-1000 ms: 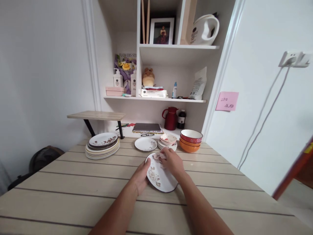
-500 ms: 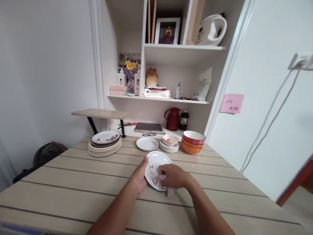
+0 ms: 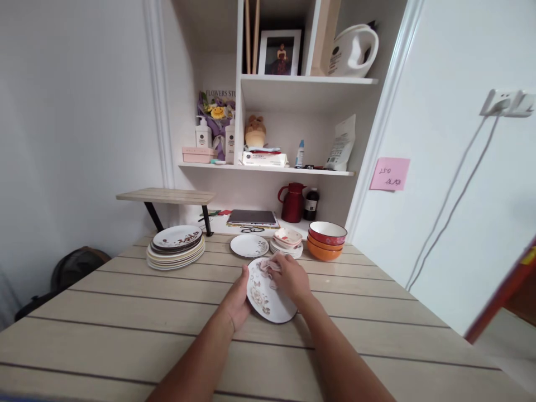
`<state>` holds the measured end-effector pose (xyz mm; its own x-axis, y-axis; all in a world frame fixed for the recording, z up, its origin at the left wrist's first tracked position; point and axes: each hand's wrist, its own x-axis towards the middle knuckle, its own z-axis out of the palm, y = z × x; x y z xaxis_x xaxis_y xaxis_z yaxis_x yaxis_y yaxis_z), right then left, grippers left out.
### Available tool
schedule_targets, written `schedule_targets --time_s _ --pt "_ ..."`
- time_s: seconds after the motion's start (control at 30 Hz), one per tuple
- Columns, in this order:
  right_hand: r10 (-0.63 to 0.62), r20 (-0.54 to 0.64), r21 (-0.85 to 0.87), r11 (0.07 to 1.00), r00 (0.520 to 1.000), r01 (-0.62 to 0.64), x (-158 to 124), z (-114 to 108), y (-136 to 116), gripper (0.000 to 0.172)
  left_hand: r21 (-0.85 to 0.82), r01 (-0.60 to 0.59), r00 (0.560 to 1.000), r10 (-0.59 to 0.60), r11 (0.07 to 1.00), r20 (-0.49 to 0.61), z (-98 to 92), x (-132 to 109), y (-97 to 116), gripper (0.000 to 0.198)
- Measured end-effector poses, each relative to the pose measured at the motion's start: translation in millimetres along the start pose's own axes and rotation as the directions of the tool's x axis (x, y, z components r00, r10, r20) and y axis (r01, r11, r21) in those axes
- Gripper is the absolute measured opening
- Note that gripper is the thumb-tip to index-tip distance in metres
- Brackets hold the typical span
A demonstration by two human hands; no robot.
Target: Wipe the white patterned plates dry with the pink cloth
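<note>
wiping a round, flowery plate [image 3: 268,304]
right hand [image 3: 290,277], clenched on a soft cloth [image 3: 268,266], moved from 5 to 12 o'clock; left hand [image 3: 238,297] grips the 9 o'clock rim, on the wooden worktop [image 3: 125,312].

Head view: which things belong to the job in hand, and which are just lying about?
In hand: floral plate, steadied at its rim by the left hand; cloth, pressed on it by the right hand.
Lying about: plate stack, small plate, saucer stack, bowls, red jug.
</note>
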<state>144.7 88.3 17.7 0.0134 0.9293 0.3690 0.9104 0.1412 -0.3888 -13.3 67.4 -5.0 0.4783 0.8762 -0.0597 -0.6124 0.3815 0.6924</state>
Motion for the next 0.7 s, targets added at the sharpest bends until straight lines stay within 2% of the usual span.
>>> schedule_targets --time_s 0.13,0.23,0.3,0.37,0.47,0.57,0.63,0.7 --pt "0.105 0.117 -0.03 0.994 0.988 -0.102 -3.7 -14.5 18.1 0.023 -0.041 -0.007 1.0 0.006 0.999 -0.026 -2.9 1.4 -0.9 0.066" --pt "0.13 0.319 -0.017 0.991 0.939 -0.131 -9.3 -23.6 22.8 0.024 -0.059 -0.016 0.998 0.013 0.998 -0.061 -4.5 2.4 -1.5 0.066" --pt "0.077 0.455 0.038 0.994 0.887 -0.106 -13.2 -27.3 21.8 0.024 -0.054 -0.015 0.997 0.01 0.998 -0.081 -4.3 2.2 -1.3 0.065" --pt "-0.038 0.506 0.091 0.996 0.862 -0.01 -16.9 -28.7 18.1 0.024 -0.05 -0.005 0.997 0.001 0.999 -0.083 -3.5 1.3 -0.9 0.065" --pt "-0.243 0.47 0.152 0.969 0.848 0.194 -20.7 -24.7 9.2 0.026 -0.057 0.001 0.999 -0.003 0.998 -0.045 -2.5 -0.1 0.1 0.068" --pt "-0.399 0.394 0.304 0.907 0.828 0.293 -21.2 -11.8 -3.0 0.024 -0.064 0.001 1.0 -0.002 0.998 -0.013 -2.4 -0.6 1.3 0.076" --pt "-0.423 0.288 0.394 0.87 0.859 0.296 -19.1 0.3 -11.9 0.023 -0.074 0.01 1.0 -0.01 0.997 0.003 -2.4 -0.3 1.8 0.08" --pt "-0.373 0.158 0.418 0.864 0.914 0.28 -15.0 11.7 -19.5 0.022 -0.091 0.003 1.0 -0.001 0.996 0.022 -1.9 0.4 1.4 0.08"
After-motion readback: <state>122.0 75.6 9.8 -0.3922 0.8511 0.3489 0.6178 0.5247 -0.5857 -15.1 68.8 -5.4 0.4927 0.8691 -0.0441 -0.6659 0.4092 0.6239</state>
